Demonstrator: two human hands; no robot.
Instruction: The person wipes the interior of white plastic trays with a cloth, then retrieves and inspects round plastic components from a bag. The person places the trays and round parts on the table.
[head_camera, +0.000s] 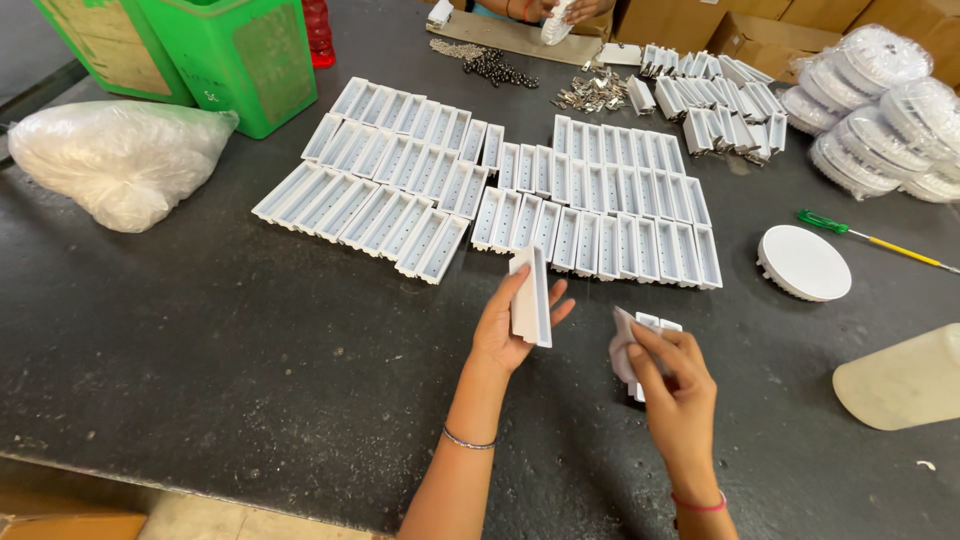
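Holding a white tray (531, 297) upright, L hand (505, 325) fingers closed on it, just below tray rows (590, 215) on counter (250, 350); R hand (675, 385) fingers pinch small white stack (640, 345).

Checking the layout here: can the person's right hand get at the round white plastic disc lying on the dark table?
Probably yes. The round white plastic disc lies on bare table beside the right hand, with nothing between them, though that hand already holds small white pieces.
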